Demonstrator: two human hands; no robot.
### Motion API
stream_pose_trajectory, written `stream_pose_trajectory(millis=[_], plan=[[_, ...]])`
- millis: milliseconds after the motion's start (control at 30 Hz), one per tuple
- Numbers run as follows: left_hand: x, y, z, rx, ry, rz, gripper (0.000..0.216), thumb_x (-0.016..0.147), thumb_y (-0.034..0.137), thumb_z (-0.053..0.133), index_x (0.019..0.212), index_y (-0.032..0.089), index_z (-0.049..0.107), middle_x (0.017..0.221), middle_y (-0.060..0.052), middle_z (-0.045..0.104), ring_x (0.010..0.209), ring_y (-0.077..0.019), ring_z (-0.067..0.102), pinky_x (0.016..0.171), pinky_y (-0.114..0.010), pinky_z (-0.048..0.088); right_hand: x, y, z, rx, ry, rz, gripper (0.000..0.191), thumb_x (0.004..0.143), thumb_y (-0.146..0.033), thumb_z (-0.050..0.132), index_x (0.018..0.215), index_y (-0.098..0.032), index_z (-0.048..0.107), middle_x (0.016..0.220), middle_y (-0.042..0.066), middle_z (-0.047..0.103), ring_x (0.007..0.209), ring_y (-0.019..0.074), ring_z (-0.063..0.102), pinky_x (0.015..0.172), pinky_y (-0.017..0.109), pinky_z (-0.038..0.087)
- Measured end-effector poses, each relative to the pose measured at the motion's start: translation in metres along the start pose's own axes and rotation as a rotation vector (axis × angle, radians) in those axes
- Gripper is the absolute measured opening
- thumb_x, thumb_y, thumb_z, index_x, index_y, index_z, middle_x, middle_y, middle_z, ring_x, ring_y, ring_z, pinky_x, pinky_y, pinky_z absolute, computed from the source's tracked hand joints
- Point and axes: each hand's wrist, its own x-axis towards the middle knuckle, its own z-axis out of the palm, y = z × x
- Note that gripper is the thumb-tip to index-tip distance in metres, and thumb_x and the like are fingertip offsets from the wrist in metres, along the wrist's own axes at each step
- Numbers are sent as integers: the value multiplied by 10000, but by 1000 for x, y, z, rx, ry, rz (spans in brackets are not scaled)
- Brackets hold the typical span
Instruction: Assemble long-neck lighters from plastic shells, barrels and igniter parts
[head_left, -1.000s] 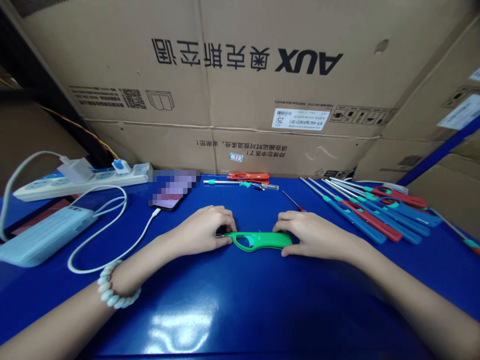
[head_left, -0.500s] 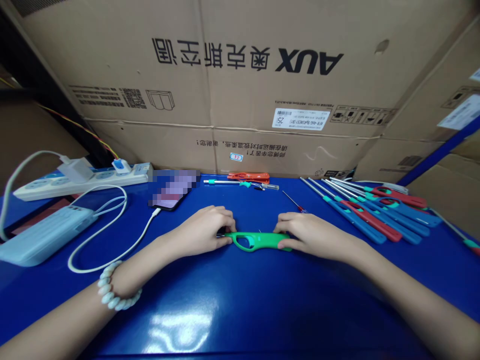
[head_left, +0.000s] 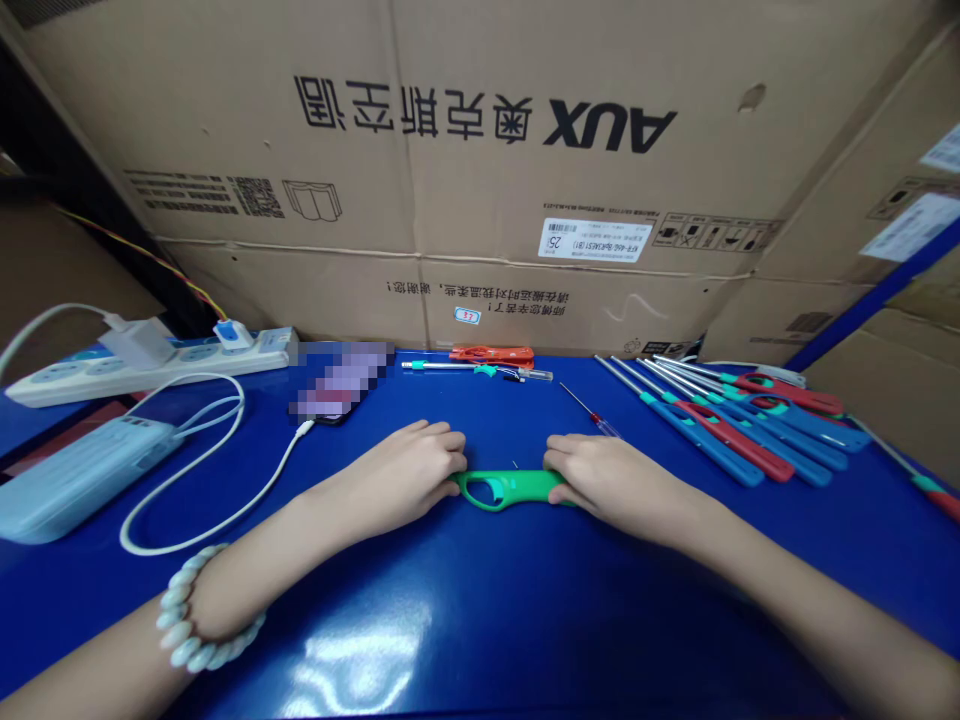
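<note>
A green lighter handle (head_left: 504,488) with a loop-shaped trigger opening lies flat on the blue table (head_left: 480,620), between my two hands. My left hand (head_left: 405,478) curls its fingers over the handle's left end and hides the tip there. My right hand (head_left: 609,478) is closed over the right end, thumb underneath. A pale bead bracelet (head_left: 196,622) circles my left wrist.
Several long blue and red lighters (head_left: 731,420) lie in a row at the right. A red-handled screwdriver (head_left: 592,412), a metal tube (head_left: 472,369) and an orange part (head_left: 491,353) lie behind. Phone (head_left: 337,385), power bank (head_left: 75,475), power strip (head_left: 157,355) and cable sit left; cardboard boxes (head_left: 480,170) stand behind.
Both hands have closed further over the ends of the green handle; the metal tip seen at the left end is now covered. My view has shifted slightly.
</note>
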Motion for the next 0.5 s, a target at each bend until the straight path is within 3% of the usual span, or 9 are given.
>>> stream_pose_trajectory(millis=[233, 500], plan=[[1, -2, -8, -258, -31, -20, 36, 851, 225, 642, 860, 192, 631, 912, -2, 644, 876, -180, 581, 777, -283, 394, -6, 7, -1, 197, -50, 1, 196, 840, -344, 644, 822, -177, 543, 840, 34, 612, 738, 187, 579, 607, 264, 376], [3, 4, -16, -386, 90, -134, 24, 842, 188, 631, 859, 171, 630, 844, -22, 644, 800, -172, 582, 715, -265, 423, -14, 9, -9, 345, -48, 31, 204, 857, -322, 621, 819, -204, 460, 761, -1, 575, 709, 174, 539, 568, 249, 296]])
